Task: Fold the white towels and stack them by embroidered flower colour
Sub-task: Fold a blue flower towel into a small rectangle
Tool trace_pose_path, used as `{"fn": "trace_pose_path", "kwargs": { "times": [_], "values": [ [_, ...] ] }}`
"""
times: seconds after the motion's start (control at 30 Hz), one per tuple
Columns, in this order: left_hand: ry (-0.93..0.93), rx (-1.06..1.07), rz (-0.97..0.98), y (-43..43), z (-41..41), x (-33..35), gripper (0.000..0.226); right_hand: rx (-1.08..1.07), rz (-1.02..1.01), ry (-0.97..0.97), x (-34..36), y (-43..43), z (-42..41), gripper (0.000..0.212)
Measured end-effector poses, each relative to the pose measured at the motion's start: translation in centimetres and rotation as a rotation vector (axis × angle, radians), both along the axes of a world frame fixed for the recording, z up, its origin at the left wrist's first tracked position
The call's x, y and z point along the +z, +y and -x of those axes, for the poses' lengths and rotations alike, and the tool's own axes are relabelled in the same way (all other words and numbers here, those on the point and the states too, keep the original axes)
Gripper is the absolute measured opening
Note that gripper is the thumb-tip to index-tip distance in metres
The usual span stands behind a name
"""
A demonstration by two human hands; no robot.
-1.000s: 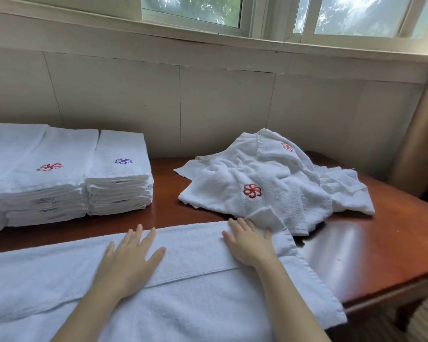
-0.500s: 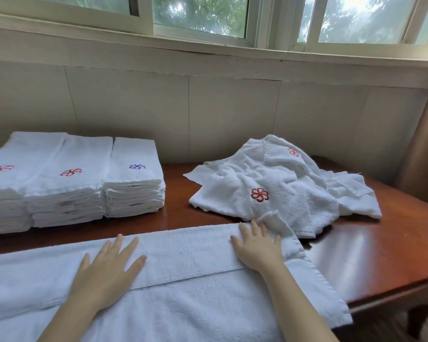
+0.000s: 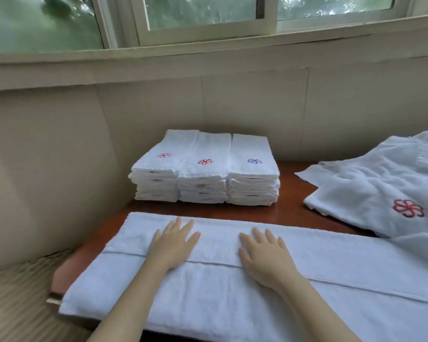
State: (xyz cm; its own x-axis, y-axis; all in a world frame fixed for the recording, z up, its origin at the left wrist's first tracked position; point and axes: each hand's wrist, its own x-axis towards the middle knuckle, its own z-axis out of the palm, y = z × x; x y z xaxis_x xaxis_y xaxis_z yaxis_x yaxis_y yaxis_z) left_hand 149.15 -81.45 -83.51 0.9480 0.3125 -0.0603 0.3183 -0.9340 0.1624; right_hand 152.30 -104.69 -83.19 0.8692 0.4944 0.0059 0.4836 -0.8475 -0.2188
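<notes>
Towel flat along table, fold seam under both palms. Left hand pressed on it, fingers straight and splayed; right hand near it, same flat pose, nothing gripped. Beyond the fingertips, three folded stacks touching side by side: pinkish-flower stack, red-flower stack, purple-flower stack. Right of the right hand, loose towel heap, red flower up.

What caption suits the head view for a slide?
Left hand and right hand flat on a towel; three stacks behind.
</notes>
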Motion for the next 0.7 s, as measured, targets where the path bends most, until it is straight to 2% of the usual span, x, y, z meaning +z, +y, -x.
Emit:
{"fn": "trace_pose_path", "kwargs": {
  "times": [0.17,0.23,0.3,0.33,0.4,0.47,0.53,0.6,0.7],
  "values": [
    [-0.055,0.14,-0.024,11.1,2.7,0.6,0.049,-0.03,-0.013,0.032,-0.7,0.5,-0.6,0.054],
    [-0.025,0.273,-0.101,13.0,3.6,1.2,0.05,-0.034,-0.014,0.024,-0.8,0.5,-0.5,0.055],
    [-0.096,0.318,-0.216,12.3,4.3,2.0,0.049,-0.032,-0.013,0.026,-0.7,0.4,-0.5,0.054],
    [-0.175,0.268,-0.247,11.2,4.9,2.3,0.052,-0.033,-0.008,0.028,-0.6,0.5,-0.3,0.054],
    [-0.335,0.043,-0.195,8.2,6.5,2.6,0.074,-0.035,0.015,-0.002,-0.2,0.9,0.3,0.05],
    [-0.296,-0.184,-0.048,5.2,9.2,1.9,0.09,0.029,0.024,-0.081,0.4,1.4,1.5,0.044],
    [-0.158,-0.362,-0.011,3.6,11.8,0.6,0.078,0.214,-0.005,-0.077,0.7,1.9,3.2,0.044],
    [-0.097,-0.437,-0.021,3.2,14.1,-0.1,0.072,0.45,-0.02,0.013,0.8,2.6,5.8,0.055],
    [-0.164,-0.514,-0.177,3.7,16.5,0.4,0.071,0.66,0.088,0.075,0.6,3.4,8.9,0.077]
  ]
}}
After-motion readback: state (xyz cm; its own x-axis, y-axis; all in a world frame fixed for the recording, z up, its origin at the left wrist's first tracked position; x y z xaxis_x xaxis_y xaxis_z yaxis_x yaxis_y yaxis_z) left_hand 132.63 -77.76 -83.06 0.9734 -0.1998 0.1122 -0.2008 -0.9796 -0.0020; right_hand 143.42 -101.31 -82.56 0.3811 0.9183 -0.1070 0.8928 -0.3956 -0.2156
